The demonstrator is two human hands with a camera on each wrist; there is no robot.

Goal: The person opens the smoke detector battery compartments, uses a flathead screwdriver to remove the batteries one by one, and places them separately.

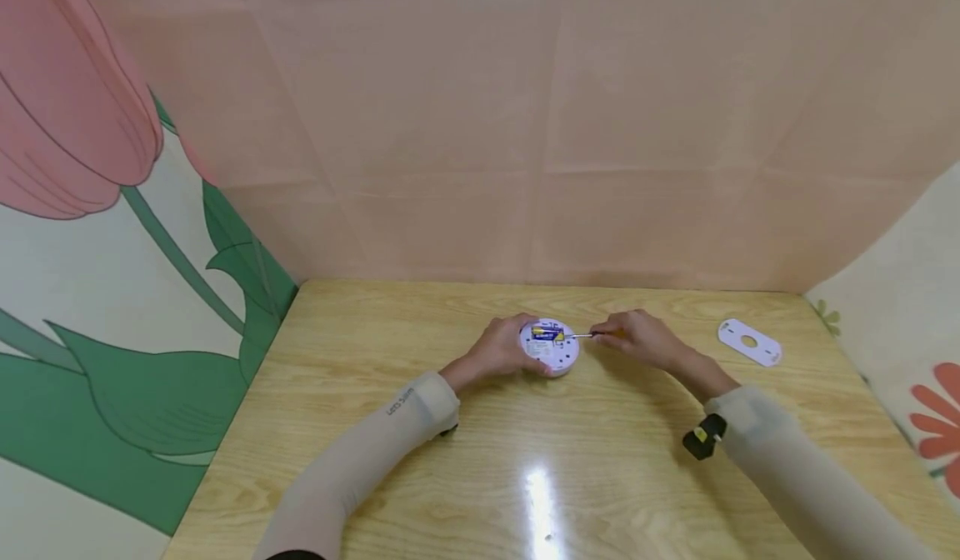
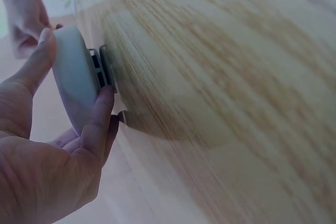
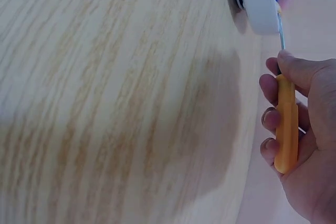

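Note:
My left hand (image 1: 506, 347) grips the left side of a round white smoke detector (image 1: 542, 353), its thumb and fingers around the rim. The detector's back faces up, with a blue and yellow battery (image 1: 545, 335) in its slot. In the left wrist view the slotted underside of the detector (image 2: 75, 77) is close over the table. My right hand (image 1: 637, 337) holds a screwdriver (image 3: 286, 124) by its orange handle, fingers curled round it. The metal shaft (image 1: 579, 336) reaches left across the detector's edge, its tip at the battery's right end.
A white oblong mounting plate (image 1: 750, 342) with a round centre hole lies on the wooden table (image 1: 375, 493), to the right of my right hand. A pinkish cloth backdrop (image 1: 525, 127) stands along the table's far edge, with flower-print panels at both sides.

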